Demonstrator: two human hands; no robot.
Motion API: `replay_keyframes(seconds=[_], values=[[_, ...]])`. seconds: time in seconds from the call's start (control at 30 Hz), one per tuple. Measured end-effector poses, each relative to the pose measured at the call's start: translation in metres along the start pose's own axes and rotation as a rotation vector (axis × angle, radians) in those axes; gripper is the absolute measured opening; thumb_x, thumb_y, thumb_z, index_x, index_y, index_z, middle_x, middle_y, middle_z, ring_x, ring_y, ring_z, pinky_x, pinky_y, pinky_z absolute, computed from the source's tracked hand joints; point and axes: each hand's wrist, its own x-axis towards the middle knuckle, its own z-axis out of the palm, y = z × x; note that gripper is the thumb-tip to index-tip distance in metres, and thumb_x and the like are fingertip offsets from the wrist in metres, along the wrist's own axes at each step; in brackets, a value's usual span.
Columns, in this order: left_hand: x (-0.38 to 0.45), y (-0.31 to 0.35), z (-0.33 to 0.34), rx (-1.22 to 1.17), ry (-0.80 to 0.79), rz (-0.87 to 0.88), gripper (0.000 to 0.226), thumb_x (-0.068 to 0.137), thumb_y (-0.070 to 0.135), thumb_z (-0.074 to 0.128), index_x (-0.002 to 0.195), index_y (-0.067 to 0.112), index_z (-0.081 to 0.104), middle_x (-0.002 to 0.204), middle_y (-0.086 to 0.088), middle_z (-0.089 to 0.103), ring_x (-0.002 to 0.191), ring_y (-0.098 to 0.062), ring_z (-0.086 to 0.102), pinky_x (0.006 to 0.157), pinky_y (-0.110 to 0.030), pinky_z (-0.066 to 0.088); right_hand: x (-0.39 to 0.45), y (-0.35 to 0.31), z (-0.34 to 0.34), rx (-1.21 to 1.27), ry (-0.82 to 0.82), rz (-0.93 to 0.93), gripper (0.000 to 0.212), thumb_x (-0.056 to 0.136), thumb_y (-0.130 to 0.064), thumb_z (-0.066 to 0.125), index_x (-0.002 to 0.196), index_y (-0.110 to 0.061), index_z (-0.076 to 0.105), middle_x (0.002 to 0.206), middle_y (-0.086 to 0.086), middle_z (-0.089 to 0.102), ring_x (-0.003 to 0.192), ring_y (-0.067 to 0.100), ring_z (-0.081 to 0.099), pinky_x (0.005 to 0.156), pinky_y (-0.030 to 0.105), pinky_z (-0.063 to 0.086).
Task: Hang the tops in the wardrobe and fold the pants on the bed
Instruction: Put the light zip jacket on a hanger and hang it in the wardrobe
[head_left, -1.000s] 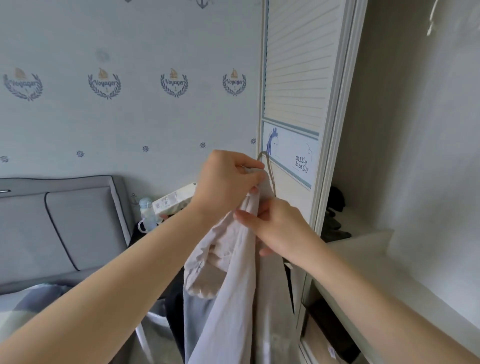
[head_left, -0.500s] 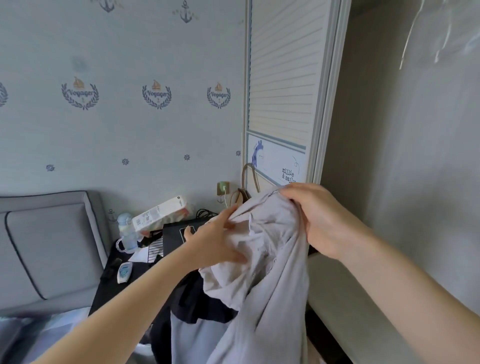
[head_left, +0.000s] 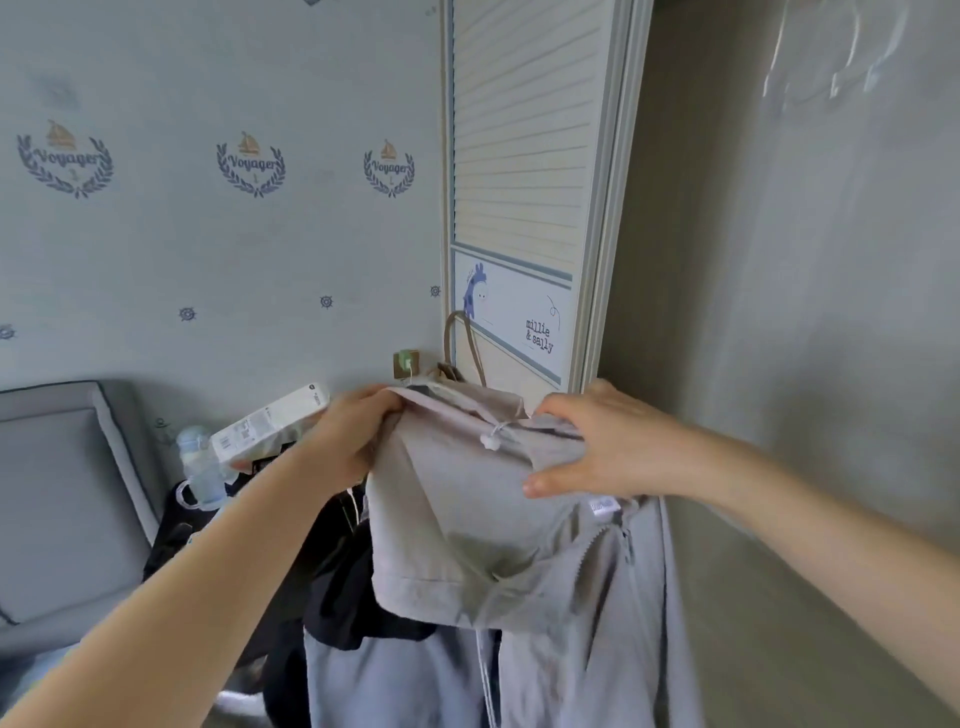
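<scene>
A light grey zip-up hooded top (head_left: 519, 545) hangs in front of me on a hanger whose brown hook (head_left: 462, 338) sticks up behind it. My left hand (head_left: 353, 436) grips the hood's left edge. My right hand (head_left: 597, 447) grips the hood's right side near the white drawcord (head_left: 491, 439), thumb underneath. The open wardrobe (head_left: 779, 364) is on the right, with its slatted door (head_left: 524, 156) behind the top. Dark clothing (head_left: 358, 587) hangs behind the grey top.
A grey padded headboard (head_left: 62, 493) is at lower left. Beside it a dark nightstand holds a baby bottle (head_left: 200, 467) and a white box (head_left: 270, 426). A wall socket (head_left: 406, 362) sits above. Clear plastic hangers (head_left: 831, 67) hang at the wardrobe's top right.
Both hands have spread apart along the hood, pulling it wide and flat. The left hand moved from the fabric's middle to its left edge. The view came closer.
</scene>
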Motion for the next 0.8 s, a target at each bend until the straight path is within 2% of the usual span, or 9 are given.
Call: replay_keyframes(seconds=[0.17,0.27,0.33,0.4,0.47,0.57,0.63,0.7,0.8], values=[[0.003,0.037,-0.003,0.247,0.059,0.216,0.017,0.091,0.007,0.059,0.088,0.016,0.073,0.088,-0.009,0.072,0.083,-0.023,0.067,0.074,-0.03,0.055,0.008,0.016,0.016,-0.102,-0.013,0.053,0.041,0.084,-0.05,0.063,0.072,-0.015,0.046,0.073,0.0,0.053,0.067,0.019,0.052,0.058,0.03,0.038],[0.012,0.037,-0.008,0.577,0.213,0.359,0.013,0.089,0.015,0.062,0.093,0.02,0.074,0.093,-0.004,0.072,0.092,-0.022,0.065,0.085,-0.034,0.053,0.014,0.024,0.014,0.157,0.019,0.138,0.038,0.092,-0.032,0.058,0.063,-0.015,0.04,0.06,0.0,0.041,0.056,0.017,0.041,0.054,0.03,0.027],[0.01,0.027,-0.004,0.76,0.224,0.386,0.02,0.088,0.014,0.062,0.105,0.017,0.071,0.101,-0.001,0.07,0.095,-0.021,0.063,0.085,-0.03,0.049,0.017,0.026,0.009,0.505,0.057,0.168,0.027,0.089,-0.023,0.062,0.067,-0.013,0.051,0.065,0.004,0.045,0.063,0.018,0.046,0.059,0.029,0.028],[0.003,0.009,0.004,0.889,0.155,0.35,0.037,0.084,0.015,0.067,0.121,0.016,0.062,0.115,-0.002,0.066,0.094,-0.02,0.062,0.081,-0.028,0.048,0.021,0.026,0.004,0.817,0.127,0.199,0.008,0.086,-0.012,0.064,0.082,-0.005,0.066,0.079,0.013,0.063,0.077,0.023,0.06,0.072,0.03,0.041],[-0.007,-0.01,0.016,1.042,0.016,0.233,0.067,0.077,0.025,0.078,0.136,0.014,0.048,0.124,-0.005,0.061,0.1,-0.02,0.06,0.087,-0.029,0.048,0.023,0.025,-0.002,1.076,0.157,0.223,0.008,0.086,-0.002,0.061,0.088,-0.002,0.069,0.084,0.016,0.07,0.079,0.026,0.066,0.083,0.034,0.049],[-0.029,-0.034,0.043,1.308,-0.302,-0.059,0.073,0.079,0.061,0.067,0.126,0.006,0.056,0.106,-0.007,0.073,0.086,-0.016,0.069,0.082,-0.028,0.051,0.027,0.025,-0.01,1.33,0.218,0.277,0.008,0.087,0.0,0.059,0.087,-0.001,0.067,0.076,0.015,0.069,0.072,0.026,0.068,0.086,0.039,0.053],[-0.042,-0.041,0.066,1.283,-0.441,-0.206,0.064,0.091,0.063,0.042,0.107,0.006,0.068,0.083,-0.003,0.077,0.062,-0.009,0.069,0.062,-0.018,0.047,0.027,0.024,-0.016,1.425,0.243,0.319,0.007,0.086,-0.002,0.06,0.087,-0.001,0.067,0.08,0.015,0.068,0.079,0.028,0.067,0.087,0.04,0.053],[-0.051,-0.04,0.088,1.051,-0.466,-0.32,0.07,0.096,0.061,0.026,0.099,0.002,0.064,0.079,-0.005,0.076,0.071,-0.012,0.074,0.05,-0.016,0.035,0.026,0.023,-0.021,1.495,0.246,0.334,0.009,0.084,0.0,0.055,0.088,-0.003,0.062,0.087,0.018,0.06,0.084,0.027,0.061,0.087,0.039,0.05],[-0.051,-0.035,0.108,0.633,-0.435,-0.42,0.063,0.095,0.067,0.028,0.109,0.013,0.057,0.078,-0.009,0.075,0.074,-0.02,0.075,0.054,-0.021,0.031,0.025,0.025,-0.02,1.577,0.206,0.317,0.019,0.08,0.001,0.048,0.096,-0.008,0.054,0.096,0.016,0.051,0.087,0.026,0.055,0.093,0.043,0.047]])
